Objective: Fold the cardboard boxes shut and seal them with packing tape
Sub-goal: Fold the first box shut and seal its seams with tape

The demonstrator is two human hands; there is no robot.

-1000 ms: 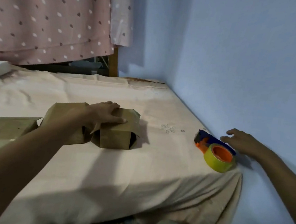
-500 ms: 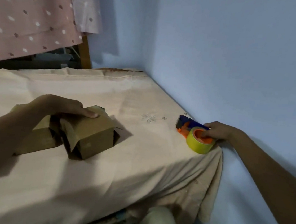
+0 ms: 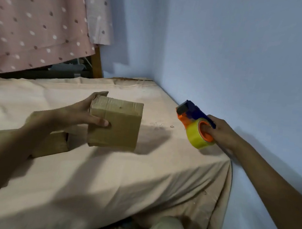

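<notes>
Box (image 3: 115, 123) and tape dispenser (image 3: 194, 125) in hand

The room is dim, lit softly with a cool blue cast on the wall (image 3: 245, 49). Light seems to fall from above and somewhat left, since the cardboard box (image 3: 115, 123) throws a soft-edged shadow to its right on the bed sheet (image 3: 103, 174). Broad shadows of the arms darken the near sheet. There is no glare. Detail is soft and slightly smeared throughout, and grain shows in dark areas. Wide-angle distortion bends the wall corner and stretches both forearms toward the frame edges.
</notes>
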